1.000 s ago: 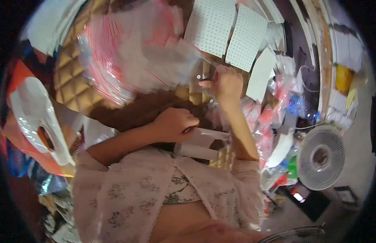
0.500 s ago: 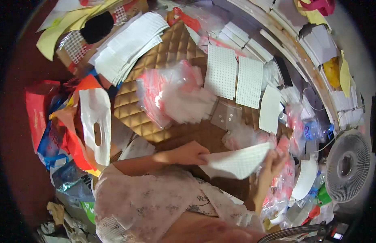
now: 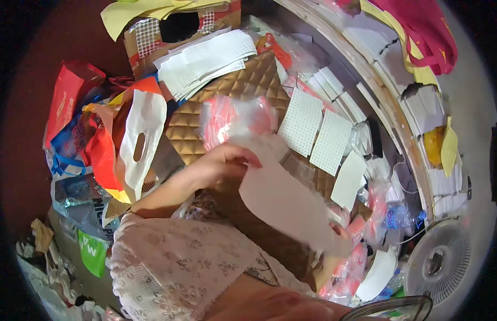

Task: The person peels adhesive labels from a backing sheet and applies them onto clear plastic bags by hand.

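Observation:
A pale sheet (image 3: 286, 203) is stretched slantwise between my two hands, its plain side showing. My left hand (image 3: 227, 163) pinches its upper left end, thumb and fingers closed. At the lower right end is my right hand (image 3: 337, 249), closed on the edge, blurred and partly covered by the sheet. Just beyond lies a heap of clear plastic bags with pink-red print (image 3: 235, 120) on a brown quilted cushion (image 3: 195, 125). To the right of it rest two white dotted sheets (image 3: 302, 122) and a plain white card (image 3: 349, 181).
A stack of white sheets (image 3: 205, 61) leans by a cardboard box (image 3: 144, 59) at the far left. Shopping bags (image 3: 101, 155) crowd the left side. A fan (image 3: 438, 262), a plastic bottle (image 3: 401, 218) and pink-printed bags (image 3: 350, 273) stand at the right.
My left hand has risen and the sheet has tilted, so its plain face now shows instead of the dotted one. My right hand has moved lower. The whole view has shifted.

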`<state>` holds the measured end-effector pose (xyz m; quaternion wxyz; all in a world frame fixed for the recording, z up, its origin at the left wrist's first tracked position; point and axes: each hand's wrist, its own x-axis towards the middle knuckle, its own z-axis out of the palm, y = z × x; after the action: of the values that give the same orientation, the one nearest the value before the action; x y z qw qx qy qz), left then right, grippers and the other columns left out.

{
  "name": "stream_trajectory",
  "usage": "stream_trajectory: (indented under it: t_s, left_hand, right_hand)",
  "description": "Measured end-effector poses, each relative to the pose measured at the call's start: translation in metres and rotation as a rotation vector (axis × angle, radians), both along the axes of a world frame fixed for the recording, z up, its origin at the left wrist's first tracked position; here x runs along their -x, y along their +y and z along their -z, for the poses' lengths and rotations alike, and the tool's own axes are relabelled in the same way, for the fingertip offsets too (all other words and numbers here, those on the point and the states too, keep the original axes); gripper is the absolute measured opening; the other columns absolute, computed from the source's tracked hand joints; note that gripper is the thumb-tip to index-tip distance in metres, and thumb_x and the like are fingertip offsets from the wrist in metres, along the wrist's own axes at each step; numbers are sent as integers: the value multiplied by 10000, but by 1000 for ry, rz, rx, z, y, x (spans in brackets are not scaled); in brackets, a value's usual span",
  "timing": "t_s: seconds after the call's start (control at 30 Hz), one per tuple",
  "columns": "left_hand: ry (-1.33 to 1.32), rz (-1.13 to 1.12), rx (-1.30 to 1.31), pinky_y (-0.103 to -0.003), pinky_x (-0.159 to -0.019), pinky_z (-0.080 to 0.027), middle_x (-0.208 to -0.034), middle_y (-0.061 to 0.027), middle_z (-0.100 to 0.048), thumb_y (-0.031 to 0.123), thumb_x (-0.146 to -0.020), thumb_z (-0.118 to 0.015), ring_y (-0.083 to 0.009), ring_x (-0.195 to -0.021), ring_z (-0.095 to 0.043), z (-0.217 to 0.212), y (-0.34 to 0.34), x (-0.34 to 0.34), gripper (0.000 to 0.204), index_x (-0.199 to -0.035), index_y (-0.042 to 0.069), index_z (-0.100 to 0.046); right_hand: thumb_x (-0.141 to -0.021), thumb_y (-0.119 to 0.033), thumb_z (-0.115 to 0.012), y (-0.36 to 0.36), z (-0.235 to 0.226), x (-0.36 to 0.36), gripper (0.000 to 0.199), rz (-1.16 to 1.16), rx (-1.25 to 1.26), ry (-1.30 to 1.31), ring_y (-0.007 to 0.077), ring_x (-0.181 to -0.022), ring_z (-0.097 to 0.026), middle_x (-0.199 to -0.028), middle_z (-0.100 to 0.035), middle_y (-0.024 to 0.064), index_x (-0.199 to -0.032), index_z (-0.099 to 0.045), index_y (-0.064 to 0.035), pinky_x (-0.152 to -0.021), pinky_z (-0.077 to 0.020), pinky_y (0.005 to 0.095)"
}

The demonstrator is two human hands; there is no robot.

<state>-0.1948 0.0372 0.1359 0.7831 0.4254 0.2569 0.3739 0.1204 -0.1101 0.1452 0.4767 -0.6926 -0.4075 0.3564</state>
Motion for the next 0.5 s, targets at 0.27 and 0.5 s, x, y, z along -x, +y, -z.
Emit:
stream_trajectory:
  t_s: [0.27,0.5]
  left_hand:
    - [385,-98,-495,-223,-507,-351,-733,18,-523,90,-840,-665,-35,-630,-462,-11,6,4,193,-1007,31,-588]
    - [328,91,-190,-243,-564,-427,-755,-17,-561,53,-833,-623,-81,-649,-507,-24,19,20,253,-1080,23,-572]
  right_hand:
    - [-801,-50,-620,13,22,-6,119,76,-226,-368,173,-821,-504,-922,-591,60,-754,-550,34,-774,-385,330]
    - [-855,-97,-570,40,22,-59,76,-337,-526,-510,68,-606,-412,-707,-461,0,-901,-558,-38,-590,-361,229]
